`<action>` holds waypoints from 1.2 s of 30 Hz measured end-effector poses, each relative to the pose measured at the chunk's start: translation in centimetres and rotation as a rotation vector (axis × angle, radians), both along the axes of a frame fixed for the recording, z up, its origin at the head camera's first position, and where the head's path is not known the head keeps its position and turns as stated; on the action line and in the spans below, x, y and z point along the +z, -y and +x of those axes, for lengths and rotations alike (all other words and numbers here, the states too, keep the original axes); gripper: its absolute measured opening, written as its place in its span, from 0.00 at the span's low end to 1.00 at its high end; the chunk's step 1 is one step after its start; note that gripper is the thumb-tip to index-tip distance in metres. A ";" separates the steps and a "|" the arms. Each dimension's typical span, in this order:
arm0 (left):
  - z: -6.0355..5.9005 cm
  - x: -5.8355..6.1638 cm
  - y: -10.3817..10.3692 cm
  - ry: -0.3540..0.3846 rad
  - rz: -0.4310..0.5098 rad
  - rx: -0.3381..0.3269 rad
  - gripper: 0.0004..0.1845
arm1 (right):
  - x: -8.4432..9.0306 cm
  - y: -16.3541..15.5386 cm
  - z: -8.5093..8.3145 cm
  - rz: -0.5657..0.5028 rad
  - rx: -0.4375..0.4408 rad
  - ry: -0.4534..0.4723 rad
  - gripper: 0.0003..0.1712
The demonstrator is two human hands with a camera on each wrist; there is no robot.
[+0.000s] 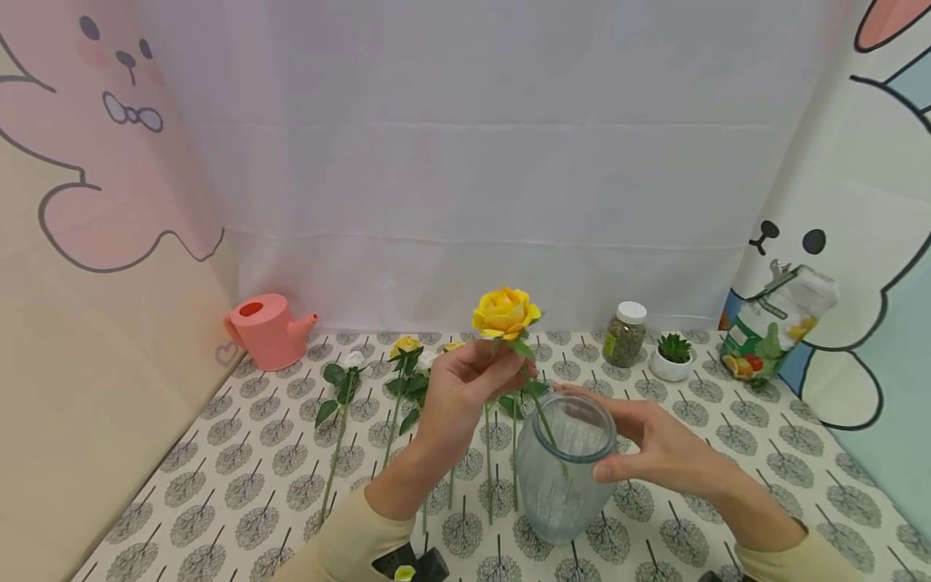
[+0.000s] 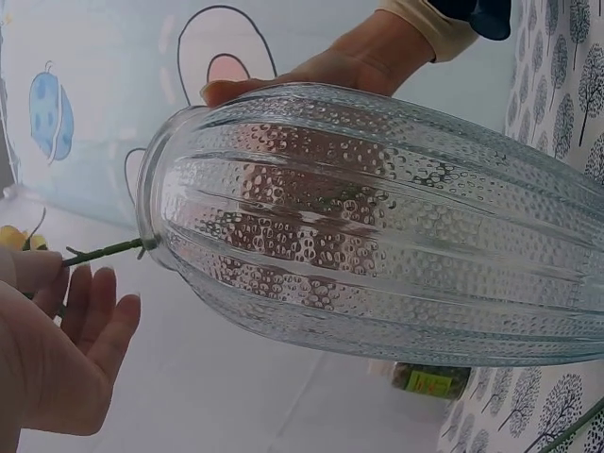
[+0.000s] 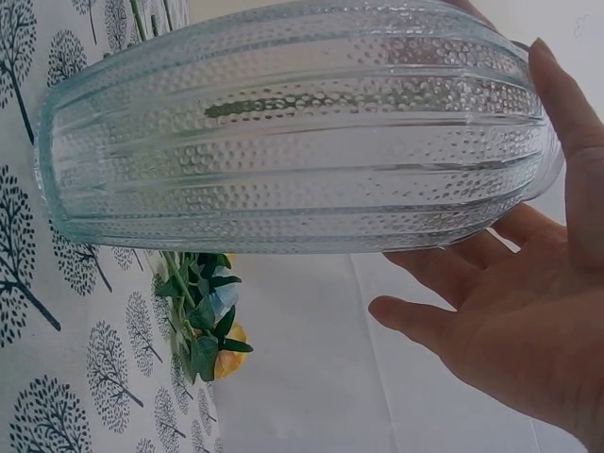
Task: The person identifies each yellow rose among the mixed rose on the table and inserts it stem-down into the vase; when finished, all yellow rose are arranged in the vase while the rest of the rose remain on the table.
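Note:
My left hand pinches the stem of a yellow rose just under the bloom and holds it upright. The stem's lower end reaches into the mouth of a ribbed clear glass vase that stands on the table. In the left wrist view the stem crosses the vase rim beside my left hand. My right hand cups the vase near its neck, thumb in front and straight fingers behind. The right wrist view shows the thumb along the vase and the right hand with its fingers spread.
Several more flowers lie on the tree-patterned tablecloth left of the vase. A pink watering can stands at the back left. A white-lidded jar, a small potted succulent and a clipped bag stand at the back right.

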State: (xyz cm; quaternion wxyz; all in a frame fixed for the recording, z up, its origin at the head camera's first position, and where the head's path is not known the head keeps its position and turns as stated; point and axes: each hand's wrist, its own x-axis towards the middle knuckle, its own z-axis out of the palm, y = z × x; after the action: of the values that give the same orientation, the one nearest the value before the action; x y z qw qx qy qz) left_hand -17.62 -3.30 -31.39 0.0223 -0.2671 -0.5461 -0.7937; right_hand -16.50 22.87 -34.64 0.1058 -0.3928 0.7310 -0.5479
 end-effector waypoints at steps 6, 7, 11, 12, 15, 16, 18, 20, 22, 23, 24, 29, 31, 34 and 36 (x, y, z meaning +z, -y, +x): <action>0.0 -0.1 -0.3 0.031 -0.112 0.053 0.11 | -0.1 -0.1 -0.1 -0.006 0.005 0.004 0.40; 0.0 -0.2 -0.3 0.026 -0.144 0.055 0.11 | -0.1 -0.1 -0.1 -0.004 0.002 0.001 0.40; 0.0 -0.5 -0.5 0.007 -0.254 0.028 0.12 | 0.0 -0.1 -0.1 0.000 -0.007 0.013 0.40; 0.0 -0.6 -0.5 0.004 -0.273 0.021 0.13 | 0.0 -0.1 -0.1 0.000 -0.010 0.018 0.40; 0.0 -0.9 -0.6 0.000 -0.292 -0.011 0.15 | 0.0 0.0 0.0 0.000 -0.016 0.023 0.41; -0.1 -1.0 -0.7 -0.003 -0.298 -0.016 0.15 | 0.0 -0.1 0.0 0.002 -0.017 0.016 0.41; -0.1 -1.3 -0.7 -0.014 -0.334 -0.006 0.15 | 0.1 -0.1 0.1 0.004 -0.023 0.014 0.41; -0.2 -1.4 -0.8 -0.020 -0.381 0.006 0.15 | 0.0 -0.1 0.1 0.011 -0.030 0.002 0.41; -0.2 -1.6 -0.8 -0.026 -0.428 0.023 0.15 | 0.0 -0.1 0.1 0.016 -0.038 0.002 0.42; -0.2 -1.6 -0.8 -0.027 -0.452 0.033 0.15 | 0.0 -0.1 0.1 0.016 -0.038 0.004 0.42; -0.2 -1.7 -0.9 -0.028 -0.466 0.038 0.16 | -0.1 -0.1 0.0 0.018 -0.036 -0.001 0.41; -0.3 -1.6 -0.9 -0.024 -0.449 0.019 0.16 | -0.1 -0.1 -0.1 0.015 -0.030 0.010 0.41; -0.3 -1.6 -0.8 -0.021 -0.418 0.001 0.16 | -0.1 -0.2 -0.1 0.015 -0.028 0.012 0.41; -0.3 -1.7 -0.6 -0.010 -0.379 -0.018 0.15 | 0.0 -0.2 -0.1 0.028 -0.029 -0.004 0.41; -0.4 -1.8 -0.3 0.002 -0.375 -0.017 0.14 | 0.0 -0.3 -0.1 0.038 -0.039 -0.015 0.41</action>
State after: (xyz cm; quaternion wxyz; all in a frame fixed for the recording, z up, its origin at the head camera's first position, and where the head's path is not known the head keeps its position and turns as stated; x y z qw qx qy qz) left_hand -17.99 -2.99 -33.16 -0.0352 -0.2703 -0.6821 -0.6785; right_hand -16.55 23.17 -34.63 0.0969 -0.3804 0.7497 -0.5327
